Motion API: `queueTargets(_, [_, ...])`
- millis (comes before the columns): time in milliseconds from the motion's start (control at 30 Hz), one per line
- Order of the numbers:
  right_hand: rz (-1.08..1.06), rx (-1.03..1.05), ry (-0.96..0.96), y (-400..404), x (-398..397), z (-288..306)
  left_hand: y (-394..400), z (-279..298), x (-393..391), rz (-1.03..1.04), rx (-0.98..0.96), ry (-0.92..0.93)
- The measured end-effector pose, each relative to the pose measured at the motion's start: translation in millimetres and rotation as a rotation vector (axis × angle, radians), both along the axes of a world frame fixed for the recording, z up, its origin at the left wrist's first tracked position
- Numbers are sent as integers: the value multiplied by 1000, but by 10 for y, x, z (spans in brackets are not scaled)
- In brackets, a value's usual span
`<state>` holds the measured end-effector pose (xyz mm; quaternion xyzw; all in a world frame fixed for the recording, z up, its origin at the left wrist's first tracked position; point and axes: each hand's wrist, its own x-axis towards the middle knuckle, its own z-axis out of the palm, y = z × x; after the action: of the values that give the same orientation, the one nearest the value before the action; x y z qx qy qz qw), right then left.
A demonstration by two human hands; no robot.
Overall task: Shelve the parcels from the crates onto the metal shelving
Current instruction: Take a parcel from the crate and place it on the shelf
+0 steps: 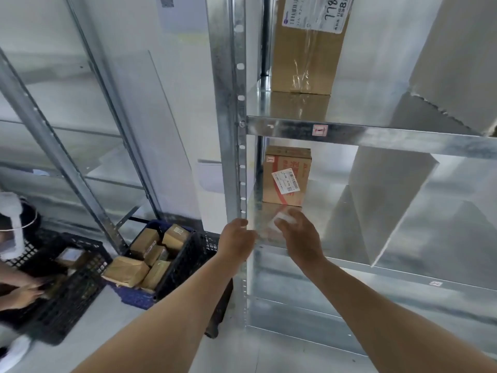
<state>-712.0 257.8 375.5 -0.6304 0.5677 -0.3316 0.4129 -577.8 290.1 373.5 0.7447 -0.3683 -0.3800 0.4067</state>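
- At the far left edge, another person's hands (25, 290) reach into a black crate (67, 297); they are blurred and the body is cut off by the frame.
- Just right of it, a second black crate (185, 265) holds several brown parcels (126, 271), packed close together; their labels cannot be read.
- The left hand (238, 239) hovers by the upright post (231, 130) of the metal shelving, fingers loosely curled, holding nothing.
- The right hand (298, 232) is over the front of the middle shelf (336, 232); a blurred white shape sits at its fingertips, and I cannot tell whether it is gripped.
- Behind it on that shelf stands a small cardboard parcel (286, 177) with a white label.
- On the shelf above, a taller cardboard parcel (306, 55) is cut off at the top.
- Pale boards (387, 208) lean at the right, partly out of frame.
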Motion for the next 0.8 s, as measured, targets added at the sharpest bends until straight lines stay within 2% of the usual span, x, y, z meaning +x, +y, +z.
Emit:
queueTargets(367, [68,-111,-15,409,1328,6,456,8,1321,26,5,-30])
queueTargets(567, [41,-10,-114,563,2204,-5,640,14,2322,38,2,-26])
queueTargets(800, [58,83,-121,624,2894,-101,747,-111,3176,128,1,33])
